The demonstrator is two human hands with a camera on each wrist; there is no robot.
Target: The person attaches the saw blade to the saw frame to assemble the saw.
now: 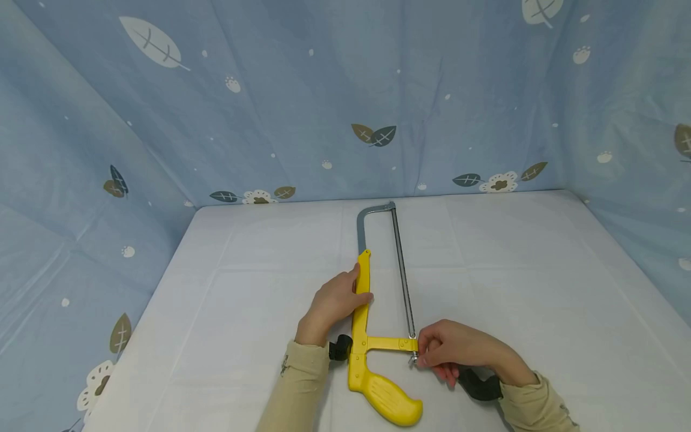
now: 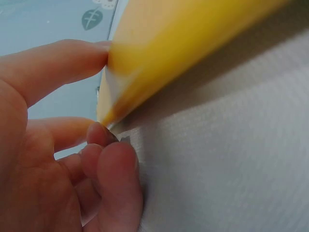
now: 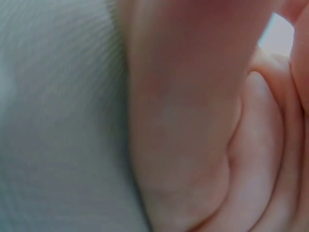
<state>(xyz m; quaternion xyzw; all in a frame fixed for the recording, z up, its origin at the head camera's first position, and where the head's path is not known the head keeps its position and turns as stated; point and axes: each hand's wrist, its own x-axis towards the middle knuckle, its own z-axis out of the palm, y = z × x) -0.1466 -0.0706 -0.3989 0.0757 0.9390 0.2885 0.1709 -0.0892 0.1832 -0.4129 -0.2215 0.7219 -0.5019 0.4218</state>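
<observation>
A hacksaw (image 1: 360,312) with a yellow frame and a grey front bow lies on the white table, its handle (image 1: 391,399) toward me. Its blade (image 1: 402,270) runs along the right side of the frame. My left hand (image 1: 335,300) grips the frame's yellow spine, thumb on one side and fingers on the other; the left wrist view shows thumb and fingertips against the yellow edge (image 2: 159,53). At the blade's near end, my right hand (image 1: 459,347) pinches the small metal wing nut (image 1: 412,361) with thumb and forefinger. Fingers (image 3: 183,121) fill the right wrist view, hiding the nut there.
A white cloth (image 1: 518,264) covers the table around the saw. Behind and beside the table hangs a blue curtain (image 1: 302,102) with leaf prints. Black wrist straps (image 1: 477,385) sit at both cuffs, near the saw.
</observation>
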